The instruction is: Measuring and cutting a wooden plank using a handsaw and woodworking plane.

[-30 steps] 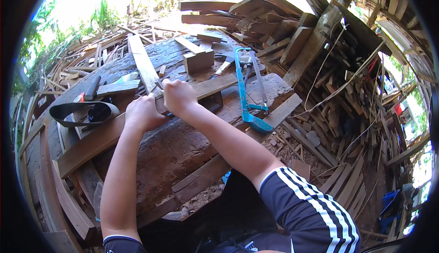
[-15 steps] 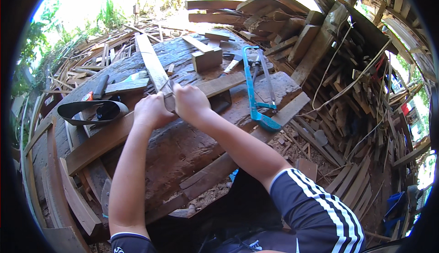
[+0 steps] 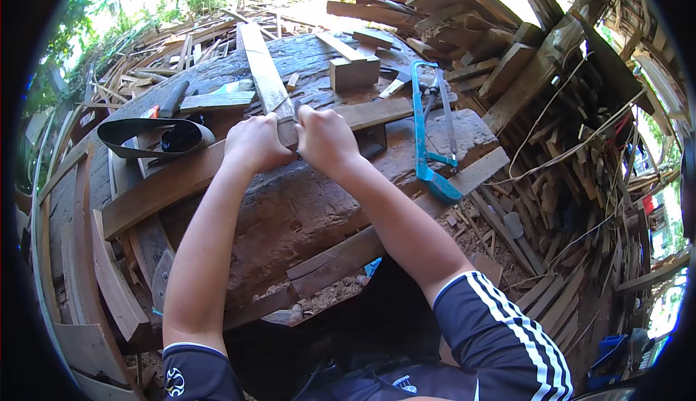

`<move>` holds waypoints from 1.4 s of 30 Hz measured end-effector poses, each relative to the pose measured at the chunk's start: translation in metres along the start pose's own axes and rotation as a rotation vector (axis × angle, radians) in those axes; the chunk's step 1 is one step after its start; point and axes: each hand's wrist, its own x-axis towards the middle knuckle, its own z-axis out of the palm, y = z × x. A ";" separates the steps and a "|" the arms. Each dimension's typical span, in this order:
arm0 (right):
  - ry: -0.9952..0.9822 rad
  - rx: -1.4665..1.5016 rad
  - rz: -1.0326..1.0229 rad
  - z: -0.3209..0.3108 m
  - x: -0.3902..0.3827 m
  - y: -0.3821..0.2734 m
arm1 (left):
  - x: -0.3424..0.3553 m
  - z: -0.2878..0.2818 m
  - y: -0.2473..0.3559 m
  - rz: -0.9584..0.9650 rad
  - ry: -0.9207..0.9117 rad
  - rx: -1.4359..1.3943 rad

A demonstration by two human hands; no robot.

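Left hand: the long board (image 3: 174, 187) is grasped near mid-length by the left hand (image 3: 254, 143), its fingers curled toward the far edge and its thumb laid along the near face.
Right hand: the right hand (image 3: 330, 140) is clenched over the same stretch of the long board; a thin dark piece (image 3: 296, 104) seems to be pinched in it, though its kind cannot be told.
Pale board: the pale board (image 3: 264, 67) is laid on the far side of the long board, pointing away from it, and is met by it between the hands; both hands are set close there, probably so that neither piece slips.
Dark block: the right part of the long board appears to be propped by a dark block (image 3: 373, 141), perhaps so that space is left beneath.
Weathered slab: the weathered slab (image 3: 290, 205) is spread under the long board and serves as a bench.
Blue saw: the blue-framed saw (image 3: 420, 118) is rested just beside the long board's right end, its handle turned to the near side, seemingly for easy reach.
Wooden block: a wooden block (image 3: 354, 75) is set on the long board's far side.
Black band: a black looped band (image 3: 119, 134) is stood on edge beyond the long board's left part, near a short plank (image 3: 217, 101).
Lumber: stacked lumber (image 3: 500, 71) is heaped beyond the long board's right end.
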 end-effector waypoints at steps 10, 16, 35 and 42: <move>-0.073 -0.103 0.015 -0.006 -0.007 -0.012 | -0.001 0.000 0.001 -0.020 -0.039 0.024; -0.077 -0.089 -0.027 0.000 -0.006 -0.010 | -0.004 0.004 -0.009 -0.011 -0.020 -0.002; 0.375 0.504 0.295 -0.071 -0.091 -0.009 | 0.006 -0.010 -0.009 0.024 -0.151 -0.039; 0.293 0.530 0.264 -0.077 -0.097 -0.010 | 0.005 -0.012 -0.021 0.007 -0.239 -0.140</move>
